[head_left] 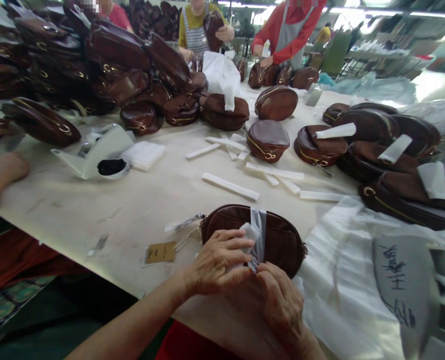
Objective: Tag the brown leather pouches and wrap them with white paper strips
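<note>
A dark brown leather bag [282,242] lies in front of me at the table's near edge. Over its middle runs a shiny translucent strip [259,225], with crumpled white wrapping [251,234] beside it. My left hand [222,260] rests on the bag, fingers stretched across the wrapping and thumb near the strip's lower end. At that end my right hand [280,295] pinches the strip between thumb and fingers. A brown paper tag [161,252] on a cord lies left of the bag, near a plastic-wrapped zip pull or strap end [184,222].
White strips [230,186] lie mid-table. A white tape dispenser [98,152] stands left by a white stack [143,154]. Brown bags are heaped at the left [120,47] and right [387,150]. A grey dispenser [406,280] sits right on white plastic. Co-workers' hands show left and across.
</note>
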Demonstrator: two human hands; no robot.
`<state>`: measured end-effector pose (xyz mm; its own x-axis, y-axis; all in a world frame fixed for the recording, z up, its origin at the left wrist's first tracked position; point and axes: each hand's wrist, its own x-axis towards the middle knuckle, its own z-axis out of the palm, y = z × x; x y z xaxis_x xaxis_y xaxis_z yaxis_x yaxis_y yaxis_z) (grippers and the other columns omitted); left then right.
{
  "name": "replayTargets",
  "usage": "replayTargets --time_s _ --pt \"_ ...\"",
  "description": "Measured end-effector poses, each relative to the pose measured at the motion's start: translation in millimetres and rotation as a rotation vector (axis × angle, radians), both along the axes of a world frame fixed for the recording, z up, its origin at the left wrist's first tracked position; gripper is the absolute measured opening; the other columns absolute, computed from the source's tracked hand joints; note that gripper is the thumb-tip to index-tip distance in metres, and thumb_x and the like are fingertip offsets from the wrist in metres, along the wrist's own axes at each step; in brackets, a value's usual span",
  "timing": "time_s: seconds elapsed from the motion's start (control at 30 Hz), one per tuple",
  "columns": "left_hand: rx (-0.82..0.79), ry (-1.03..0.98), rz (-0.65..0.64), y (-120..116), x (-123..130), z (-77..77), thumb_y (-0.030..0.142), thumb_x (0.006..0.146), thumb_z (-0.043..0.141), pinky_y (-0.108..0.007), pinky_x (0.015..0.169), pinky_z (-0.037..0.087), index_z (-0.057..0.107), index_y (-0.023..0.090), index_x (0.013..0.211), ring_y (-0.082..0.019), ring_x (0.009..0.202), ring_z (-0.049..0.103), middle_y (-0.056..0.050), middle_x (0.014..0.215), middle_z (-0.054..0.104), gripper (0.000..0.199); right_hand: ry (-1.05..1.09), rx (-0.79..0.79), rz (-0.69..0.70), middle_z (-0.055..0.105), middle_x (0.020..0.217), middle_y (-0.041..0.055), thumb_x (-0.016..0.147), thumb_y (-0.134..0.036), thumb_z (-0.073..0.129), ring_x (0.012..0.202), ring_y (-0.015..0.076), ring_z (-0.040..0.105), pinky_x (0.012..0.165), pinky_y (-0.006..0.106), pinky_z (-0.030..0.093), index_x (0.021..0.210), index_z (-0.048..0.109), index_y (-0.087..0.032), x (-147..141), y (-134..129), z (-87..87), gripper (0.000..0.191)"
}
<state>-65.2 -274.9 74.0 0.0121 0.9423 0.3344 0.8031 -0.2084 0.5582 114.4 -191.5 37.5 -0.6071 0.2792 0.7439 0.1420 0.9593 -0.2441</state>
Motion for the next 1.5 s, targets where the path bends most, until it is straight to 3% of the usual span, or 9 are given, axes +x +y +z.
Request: replayTargets --time_s 0.07,0.17,0.37,0.67,0.9,1.1,1.33,1.5 --pt "0.022 -0.039 0.101 6 5 -1.8 0.027 0.089 0.051 -0.034 0.098 0.037 0.07 0.024 0.082 -0.018 0.115 0.05 0.002 0.113 0.066 0.02 0.009 -0.007 -0.003 0.066 0.086 0.0113 0.086 -0.004 0.045 0.086 0.0195 0.065 0.077 0.031 0.055 0.095 0.06 -0.012 0 0 0.7 0.019" --pt "0.078 -0.061 0.179 12 12 -7.7 0.022 0.079 0.064 -0.036 0.093 0.039 0.068 0.025 0.071 -0.02 0.11 0.051 0.004 0.105 0.068 0.01 -0.009 -0.004 0.006 0.066 0.086 0.0108 0.085 -0.003 0.044 0.085 0.0196 0.065 0.077 0.032 0.055 0.096 0.059 -0.013 0 0 1.9 0.021" --pt "0.092 -0.011 0.139 10 10 -9.9 0.021 0.075 0.07 -0.036 0.092 0.038 0.068 0.025 0.077 -0.021 0.112 0.049 0.004 0.11 0.066 0.005 -0.042 0.003 0.051 0.067 0.09 0.0119 0.084 0.0 0.041 0.09 0.0203 0.065 0.08 0.034 0.055 0.096 0.059 -0.012 4 1 4.6 0.025" --pt "0.121 0.069 0.083 7 8 -16.2 0.026 0.082 0.064 -0.036 0.098 0.035 0.067 0.023 0.082 -0.022 0.117 0.046 0.0 0.116 0.063 0.004 -0.1 0.084 0.081 0.067 0.096 0.012 0.088 -0.002 0.039 0.105 0.0228 0.06 0.085 0.038 0.053 0.099 0.061 -0.013 9 -1 10.1 0.027" --pt "0.155 0.104 0.077 6 8 -16.9 0.027 0.084 0.062 -0.034 0.097 0.035 0.066 0.023 0.084 -0.02 0.118 0.045 0.0 0.116 0.062 0.006 -0.101 0.051 0.1 0.066 0.091 0.0122 0.084 -0.002 0.046 0.093 0.0229 0.062 0.08 0.038 0.053 0.098 0.059 -0.012 -5 8 20.3 0.021" --pt "0.134 0.098 0.077 6 9 -16.9 0.023 0.083 0.059 -0.034 0.099 0.038 0.065 0.022 0.082 -0.02 0.12 0.044 -0.001 0.118 0.061 0.007 -0.156 -0.069 -0.001 0.061 0.081 0.0078 0.087 -0.006 0.047 0.077 0.018 0.058 0.07 0.032 0.051 0.088 0.056 -0.016 -13 9 18.8 0.014" --pt "0.141 0.006 0.072 3 10 -13.4 0.015 0.081 0.053 -0.037 0.101 0.04 0.062 0.019 0.094 -0.022 0.122 0.046 -0.005 0.118 0.063 0.016 -0.213 -0.084 -0.064 0.058 0.077 0.008 0.085 -0.001 0.042 0.075 0.0187 0.051 0.069 0.031 0.046 0.082 0.054 -0.015 -18 4 19.8 0.019" --pt "0.249 0.012 0.075 1 9 -12.8 0.014 0.082 0.047 -0.037 0.097 0.044 0.063 0.018 0.092 -0.022 0.118 0.05 -0.009 0.113 0.062 0.019 -0.24 -0.12 -0.11 0.057 0.074 0.0077 0.088 -0.007 0.039 0.072 0.0189 0.049 0.066 0.031 0.042 0.074 0.053 -0.017 -19 2 18.4 0.023"
